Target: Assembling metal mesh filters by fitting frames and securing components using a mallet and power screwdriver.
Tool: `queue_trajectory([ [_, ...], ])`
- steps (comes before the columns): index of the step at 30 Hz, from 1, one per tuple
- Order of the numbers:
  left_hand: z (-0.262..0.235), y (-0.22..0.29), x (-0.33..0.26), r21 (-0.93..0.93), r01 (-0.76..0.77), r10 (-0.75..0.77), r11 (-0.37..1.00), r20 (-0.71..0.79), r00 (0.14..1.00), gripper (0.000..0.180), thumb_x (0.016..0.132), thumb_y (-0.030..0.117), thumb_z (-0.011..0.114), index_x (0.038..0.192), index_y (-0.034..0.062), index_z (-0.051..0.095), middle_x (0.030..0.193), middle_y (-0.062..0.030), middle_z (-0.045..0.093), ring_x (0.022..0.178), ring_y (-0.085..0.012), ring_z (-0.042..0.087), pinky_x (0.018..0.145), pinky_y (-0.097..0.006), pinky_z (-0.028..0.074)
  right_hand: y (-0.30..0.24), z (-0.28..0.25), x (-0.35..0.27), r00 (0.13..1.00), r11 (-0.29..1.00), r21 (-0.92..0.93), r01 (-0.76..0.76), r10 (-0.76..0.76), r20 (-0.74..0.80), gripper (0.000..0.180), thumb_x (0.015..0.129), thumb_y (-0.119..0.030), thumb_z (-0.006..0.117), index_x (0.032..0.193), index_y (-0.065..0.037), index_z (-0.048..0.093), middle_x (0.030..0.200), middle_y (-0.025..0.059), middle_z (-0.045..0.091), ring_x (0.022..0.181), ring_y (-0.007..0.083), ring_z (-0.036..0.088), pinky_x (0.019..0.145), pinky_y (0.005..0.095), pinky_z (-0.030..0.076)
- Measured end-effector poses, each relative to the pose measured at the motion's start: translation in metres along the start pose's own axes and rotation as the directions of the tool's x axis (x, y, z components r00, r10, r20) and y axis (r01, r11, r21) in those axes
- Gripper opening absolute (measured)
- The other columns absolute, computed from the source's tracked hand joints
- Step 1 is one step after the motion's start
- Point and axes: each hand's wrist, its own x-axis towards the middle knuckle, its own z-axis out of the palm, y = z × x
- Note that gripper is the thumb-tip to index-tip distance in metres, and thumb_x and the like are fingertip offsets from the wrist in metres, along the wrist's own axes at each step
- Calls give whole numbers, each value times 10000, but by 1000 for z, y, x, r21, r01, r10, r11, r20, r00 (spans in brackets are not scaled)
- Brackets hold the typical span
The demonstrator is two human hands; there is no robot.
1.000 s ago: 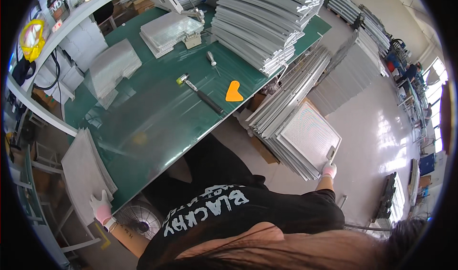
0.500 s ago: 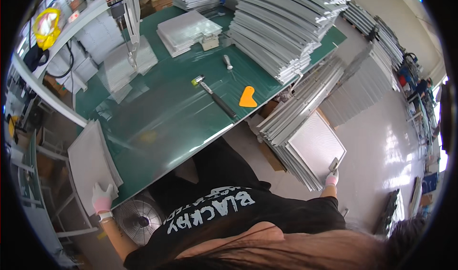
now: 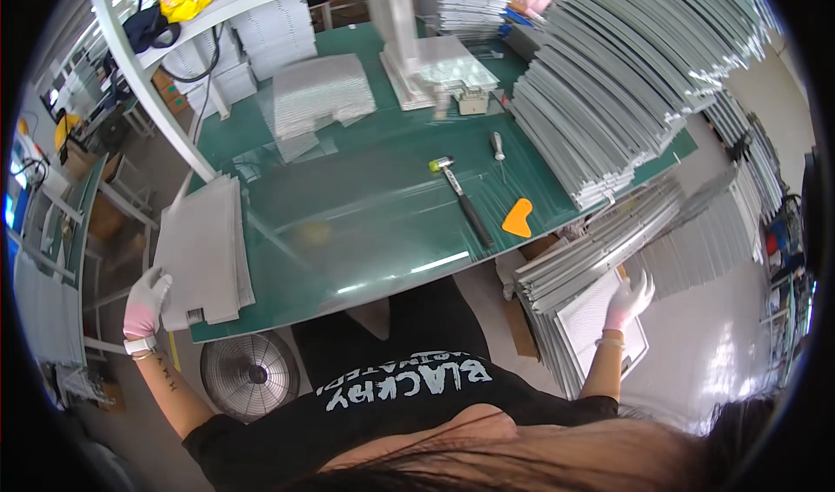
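**Both hands on grey panels**

While the green worktop (image 3: 365,222) lies between them, the left hand (image 3: 144,302) grips a flat grey panel stack (image 3: 202,250), long axis running away; the right hand (image 3: 628,299), fingers spread, touches leaning panels (image 3: 600,253).

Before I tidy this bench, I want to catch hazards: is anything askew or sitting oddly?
Yes. The grey sheets at the table's left end overhang the edge, steadied by the left hand. The tall panel stack on the right fans out unevenly toward the hammer.
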Motion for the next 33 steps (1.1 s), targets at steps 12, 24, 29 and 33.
queue_trajectory([
  [12, 127, 155, -109, 126, -535, 522, 835, 124, 844, 543, 805, 414, 711, 1180, 39, 597, 1094, -179, 649, 976, -347, 651, 848, -403, 522, -396, 1, -38, 495, 177, 902, 393, -868, -46, 445, 780, -118, 664, 1214, -59, 584, 1308, 188, 514, 1290, 417, 411, 1096, 535, 290],
  [24, 280, 183, 207, -489, -173, 158, 855, -73, 985, 644, 885, 349, 655, 1331, -70, 454, 1316, -199, 545, 1176, -315, 551, 1008, -394, 421, -446, 74, -98, 93, 271, 780, 565, -960, 266, 562, 901, -375, 528, 1388, -101, 474, 1459, 185, 411, 1397, 368, 312, 1154, 531, 187],
  [29, 306, 189, 296, -896, 97, -15, 433, 101, 995, 381, 905, 245, 654, 1209, 29, 581, 1152, -91, 640, 1019, -216, 631, 883, -385, 499, -455, 86, -94, 106, 300, 799, 521, -952, 288, 565, 891, -377, 532, 1384, -105, 479, 1464, 174, 410, 1396, 360, 316, 1152, 527, 195],
  [33, 275, 205, 293, -978, -204, 279, -51, -210, 937, 266, 931, 106, 621, 1194, 78, 590, 1067, -42, 654, 949, -187, 639, 813, -331, 525, -468, 99, -88, 108, 258, 802, 538, -965, 237, 556, 874, -364, 555, 1365, -109, 497, 1440, 177, 432, 1389, 368, 321, 1154, 525, 200],
])
